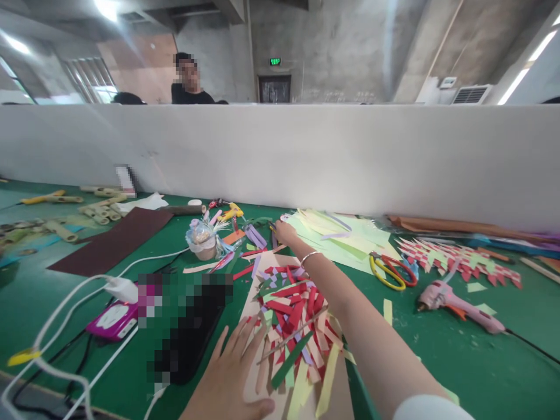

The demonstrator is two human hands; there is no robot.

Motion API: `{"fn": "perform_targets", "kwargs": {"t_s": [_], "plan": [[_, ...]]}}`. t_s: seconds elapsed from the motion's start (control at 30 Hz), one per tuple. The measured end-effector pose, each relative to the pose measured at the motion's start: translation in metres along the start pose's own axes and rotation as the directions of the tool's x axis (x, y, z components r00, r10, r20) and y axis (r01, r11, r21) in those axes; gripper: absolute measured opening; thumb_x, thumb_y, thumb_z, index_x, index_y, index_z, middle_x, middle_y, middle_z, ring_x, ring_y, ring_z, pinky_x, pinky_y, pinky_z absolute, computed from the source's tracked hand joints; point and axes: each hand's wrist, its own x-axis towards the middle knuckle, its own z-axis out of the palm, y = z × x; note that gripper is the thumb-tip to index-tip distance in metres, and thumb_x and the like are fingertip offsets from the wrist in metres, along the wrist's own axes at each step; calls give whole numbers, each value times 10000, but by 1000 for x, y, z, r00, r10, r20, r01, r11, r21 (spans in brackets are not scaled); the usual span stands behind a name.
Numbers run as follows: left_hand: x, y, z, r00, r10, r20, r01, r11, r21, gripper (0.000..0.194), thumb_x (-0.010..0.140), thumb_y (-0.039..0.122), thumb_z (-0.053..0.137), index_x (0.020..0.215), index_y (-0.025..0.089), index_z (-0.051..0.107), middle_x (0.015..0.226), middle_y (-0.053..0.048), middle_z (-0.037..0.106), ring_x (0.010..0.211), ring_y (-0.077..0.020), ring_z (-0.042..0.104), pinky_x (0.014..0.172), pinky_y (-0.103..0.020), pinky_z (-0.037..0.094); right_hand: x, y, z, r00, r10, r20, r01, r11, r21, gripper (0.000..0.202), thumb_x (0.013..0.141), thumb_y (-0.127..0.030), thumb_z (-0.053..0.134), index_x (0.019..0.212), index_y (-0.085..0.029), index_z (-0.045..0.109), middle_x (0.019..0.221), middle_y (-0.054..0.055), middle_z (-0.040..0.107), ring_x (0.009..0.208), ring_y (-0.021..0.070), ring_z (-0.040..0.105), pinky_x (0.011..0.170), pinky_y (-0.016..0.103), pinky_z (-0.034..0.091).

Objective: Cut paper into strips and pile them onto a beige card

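Note:
My left hand [236, 367] lies with fingers spread at the left edge of a beige paper sheet [254, 297], beside a heap of cut paper strips [293, 315] in red, pink, green, purple and yellow. Stretched far forward, my right hand [286, 232] is closed at the back of the table, next to purple strips [256, 236] and a stack of pale green and yellow paper [341, 233]. A small dark and yellow thing shows by its fingertips; what it is cannot be made out. A bracelet [310, 255] circles the right wrist.
Scissors [387, 273] and a pink glue gun [455, 303] lie right, near a red-white woven paper piece [464, 259]. Left are a decorated pot [203, 245], brown sheet [118, 242], bamboo pieces [100, 210], white cables [65, 315] and a purple device [114, 319]. Behind the white partition [280, 151] is a person [190, 87].

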Motion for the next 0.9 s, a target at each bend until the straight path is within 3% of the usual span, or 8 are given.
{"fn": "perform_targets", "kwargs": {"t_s": [0.1, 0.17, 0.27, 0.4, 0.5, 0.63, 0.77, 0.9], "plan": [[-1, -2, 4, 1000, 10, -20, -10, 1000, 2, 941, 637, 394, 650, 1417, 344, 125, 1490, -1, 153, 1358, -292, 161, 1072, -560, 162, 0, 17, -16, 999, -23, -42, 23, 1000, -12, 310, 880, -328, 497, 1142, -164, 515, 1104, 67, 567, 934, 171, 574, 785, 362, 491], [-2, -2, 5, 998, 32, -45, -31, 999, 5, 951, 625, 388, 660, 1416, 341, 134, 1486, -4, 174, 1353, -293, 182, 1073, -549, 179, -3, 40, -33, 996, -18, -87, 15, 999, -36, 287, 900, -308, 456, 1165, -201, 489, 1084, 53, 589, 949, 166, 574, 787, 313, 478], [-3, -3, 6, 995, 72, -73, -71, 997, 15, 960, 609, 386, 678, 1414, 336, 157, 1474, -9, 220, 1343, -294, 216, 1073, -527, 205, -12, 82, -54, 990, 49, -134, -61, 994, -94, 317, 910, -297, 428, 1198, -167, 462, 1146, 107, 552, 990, 197, 558, 805, 355, 470], [-1, -7, 10, 994, 77, -75, -74, 997, 34, 948, 623, 419, 672, 1413, 335, 156, 1471, -13, 220, 1341, -294, 220, 1067, -530, 217, -25, 111, -51, 998, 3, -69, -14, 988, -154, 327, 867, -288, 515, 1156, -135, 518, 1164, 115, 543, 1016, 216, 547, 842, 423, 459], [2, -12, 15, 993, 90, -73, -87, 995, 49, 923, 641, 514, 638, 1412, 323, 167, 1472, -29, 211, 1339, -310, 218, 1058, -542, 219, -24, 94, -31, 974, -228, 17, 228, 962, -153, 392, 831, -141, 514, 1222, -159, 503, 1306, 152, 461, 1201, 242, 422, 958, 398, 377], [3, -14, 16, 997, 68, -41, -65, 996, 65, 921, 640, 574, 613, 1409, 331, 167, 1477, -25, 199, 1340, -316, 216, 1053, -546, 218, -7, 51, -7, 831, -526, 182, 545, 835, -77, 521, 768, -180, 590, 1265, -285, 477, 1386, 19, 410, 1287, 190, 325, 1014, 284, 320], [2, -13, 15, 996, 70, -57, -66, 996, 60, 890, 664, 570, 593, 1410, 324, 174, 1475, -19, 220, 1345, -299, 209, 1071, -521, 191, 8, 34, -2, 749, -614, 249, 640, 768, -34, 445, 776, -136, 554, 1211, -228, 534, 1297, 59, 501, 1112, 184, 508, 892, 258, 416], [3, -12, 14, 997, 73, -29, -73, 997, 20, 953, 625, 511, 646, 1414, 337, 142, 1484, -14, 189, 1350, -311, 187, 1072, -538, 172, 7, 38, -1, 752, -622, 216, 645, 763, -48, 309, 817, -95, 490, 1105, -151, 588, 1156, 101, 574, 1016, 173, 546, 873, 266, 413]]}}
